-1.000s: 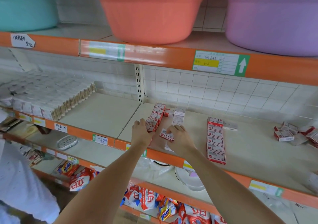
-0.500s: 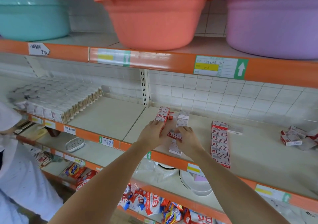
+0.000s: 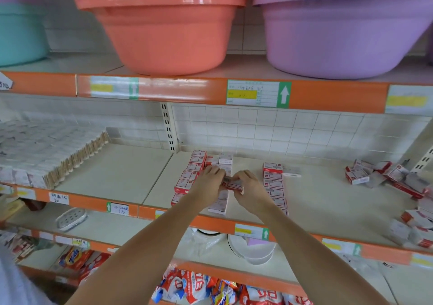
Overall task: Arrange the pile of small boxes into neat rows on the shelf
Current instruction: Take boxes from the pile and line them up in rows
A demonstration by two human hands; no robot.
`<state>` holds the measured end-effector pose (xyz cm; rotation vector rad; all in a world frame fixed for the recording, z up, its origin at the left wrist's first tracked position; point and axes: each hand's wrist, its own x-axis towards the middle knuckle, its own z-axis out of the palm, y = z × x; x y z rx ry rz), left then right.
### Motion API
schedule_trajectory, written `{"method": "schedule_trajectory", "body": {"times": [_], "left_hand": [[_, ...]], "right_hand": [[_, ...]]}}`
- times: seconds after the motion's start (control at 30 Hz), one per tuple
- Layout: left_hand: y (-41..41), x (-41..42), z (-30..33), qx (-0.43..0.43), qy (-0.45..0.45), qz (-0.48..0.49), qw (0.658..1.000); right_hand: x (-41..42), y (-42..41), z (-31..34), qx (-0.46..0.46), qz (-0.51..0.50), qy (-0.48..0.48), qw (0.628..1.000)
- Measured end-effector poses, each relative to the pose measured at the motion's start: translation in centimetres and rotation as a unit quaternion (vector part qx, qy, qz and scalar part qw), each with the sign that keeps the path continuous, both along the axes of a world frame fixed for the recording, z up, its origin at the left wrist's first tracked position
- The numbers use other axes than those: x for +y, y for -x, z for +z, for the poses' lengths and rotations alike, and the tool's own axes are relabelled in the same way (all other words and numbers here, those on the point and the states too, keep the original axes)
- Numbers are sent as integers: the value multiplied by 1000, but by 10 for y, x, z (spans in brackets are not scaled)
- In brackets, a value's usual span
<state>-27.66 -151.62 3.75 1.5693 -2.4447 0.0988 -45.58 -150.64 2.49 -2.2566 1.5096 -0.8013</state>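
Orange basin [image 3: 164, 30] and purple basin [image 3: 339, 35] stand on the upper shelf. Middle shelf [image 3: 316, 201] carries three rows of small boxes [image 3: 273, 182]; loose pile [image 3: 384, 178] lies well apart at right. Left hand [image 3: 209, 182] and right hand [image 3: 249, 185] together pinch one red-and-white box [image 3: 233, 185] over the middle row, each grip narrow around it.

Top shelf has stacked plastic tubs: an orange tub [image 3: 164, 30], a purple tub [image 3: 337, 35] and a teal tub [image 3: 21, 35] off left. Lower down there's a soap dish [image 3: 71, 219], white plates [image 3: 253, 249] and bright detergent bags [image 3: 203, 288].
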Motion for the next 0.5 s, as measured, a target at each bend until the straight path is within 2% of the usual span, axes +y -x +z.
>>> {"method": "schedule_trajectory", "body": {"times": [0.23, 0.5], "left_hand": [[35, -18, -8, -20, 25, -25, 999], [80, -47, -20, 20, 7, -83, 996]], "right_hand": [[-5, 47, 4, 40, -103, -57, 992], [-12, 90, 3, 51, -172, -100, 979]]}}
